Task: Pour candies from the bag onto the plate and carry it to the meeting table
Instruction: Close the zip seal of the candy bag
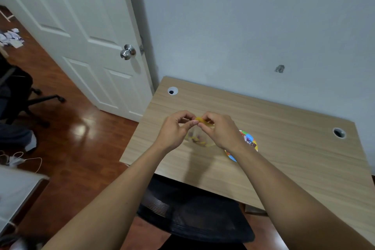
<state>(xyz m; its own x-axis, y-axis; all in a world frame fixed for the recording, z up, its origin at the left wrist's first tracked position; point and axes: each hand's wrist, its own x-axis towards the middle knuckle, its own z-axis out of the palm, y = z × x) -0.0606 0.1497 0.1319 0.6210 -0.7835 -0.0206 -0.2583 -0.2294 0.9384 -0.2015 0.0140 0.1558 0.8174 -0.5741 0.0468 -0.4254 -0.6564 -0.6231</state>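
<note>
A clear candy bag (199, 140) with a yellow top strip hangs above the wooden desk (284, 148), with small candies dimly visible inside it. My left hand (174, 130) and my right hand (221, 131) both pinch the yellow strip at the bag's top, fingertips nearly touching. A colourful plate (250, 142) lies on the desk just right of the bag, mostly hidden behind my right wrist.
A black office chair (194, 215) stands under the desk's near edge. A white door (87, 36) stands to the left, and a second dark chair (22, 95) sits on the wood floor at far left. Two cable holes (172, 91) pierce the desk top.
</note>
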